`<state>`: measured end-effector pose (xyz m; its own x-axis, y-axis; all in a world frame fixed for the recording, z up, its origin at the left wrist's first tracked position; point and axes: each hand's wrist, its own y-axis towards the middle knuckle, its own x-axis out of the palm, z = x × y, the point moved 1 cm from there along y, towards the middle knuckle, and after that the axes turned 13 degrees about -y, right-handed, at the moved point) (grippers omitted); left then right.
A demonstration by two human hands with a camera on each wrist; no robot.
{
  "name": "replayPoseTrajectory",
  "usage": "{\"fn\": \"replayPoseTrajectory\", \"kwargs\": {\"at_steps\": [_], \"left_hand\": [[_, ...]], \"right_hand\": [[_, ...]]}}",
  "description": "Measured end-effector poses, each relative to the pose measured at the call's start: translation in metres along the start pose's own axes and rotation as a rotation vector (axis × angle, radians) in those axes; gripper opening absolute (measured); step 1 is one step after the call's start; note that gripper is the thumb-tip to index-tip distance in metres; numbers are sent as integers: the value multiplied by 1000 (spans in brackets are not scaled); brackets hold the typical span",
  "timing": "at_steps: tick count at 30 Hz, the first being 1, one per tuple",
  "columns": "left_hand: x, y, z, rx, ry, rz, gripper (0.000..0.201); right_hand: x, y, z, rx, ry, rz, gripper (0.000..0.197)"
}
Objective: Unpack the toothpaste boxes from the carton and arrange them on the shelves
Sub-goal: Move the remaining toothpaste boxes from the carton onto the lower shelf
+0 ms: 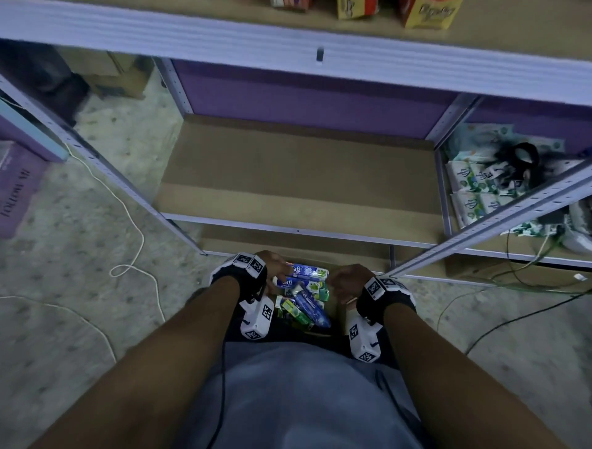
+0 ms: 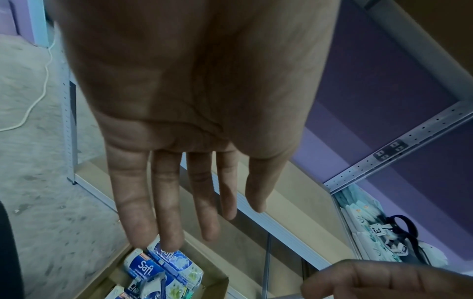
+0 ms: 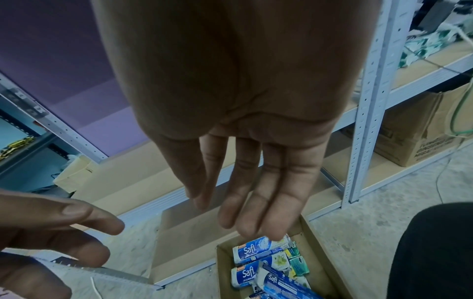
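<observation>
Below both slack, empty hands — left hand (image 1: 272, 266), right hand (image 1: 349, 280) — toothpaste boxes (image 1: 306, 275) inside the carton (image 3: 325, 261).

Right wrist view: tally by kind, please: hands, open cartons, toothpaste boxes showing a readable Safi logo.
hands, left hand and right hand: 2
open carton: 1
toothpaste boxes with readable Safi logo: 3
Total: 6; further boxes are too hidden to count.

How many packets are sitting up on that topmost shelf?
3, all cut off by the head view's upper edge: a red-and-white packet leftmost, a yellow packet in the middle, and a larger yellow-and-orange box rightmost on the brown shelf board. More may sit out of view.
</observation>
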<state>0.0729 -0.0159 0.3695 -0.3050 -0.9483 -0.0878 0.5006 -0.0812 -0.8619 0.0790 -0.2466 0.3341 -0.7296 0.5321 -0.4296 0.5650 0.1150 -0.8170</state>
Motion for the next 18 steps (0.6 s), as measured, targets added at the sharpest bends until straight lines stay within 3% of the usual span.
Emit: {"fn": "replayPoseTrajectory", "kwargs": {"at_steps": [4, 8, 12, 18], "left_hand": [[-2, 50, -16, -1, 14, 20, 24], [-1, 108, -37, 13, -15, 32, 19], [6, 168, -60, 30, -36, 29, 23], [22, 248, -95, 39, -51, 32, 31]], "right_hand": [[6, 50, 11, -11, 253, -84, 18], [17, 98, 28, 16, 334, -88, 22], [34, 146, 42, 66, 258, -64, 22], [61, 219, 73, 16, 155, 1, 15]]}}
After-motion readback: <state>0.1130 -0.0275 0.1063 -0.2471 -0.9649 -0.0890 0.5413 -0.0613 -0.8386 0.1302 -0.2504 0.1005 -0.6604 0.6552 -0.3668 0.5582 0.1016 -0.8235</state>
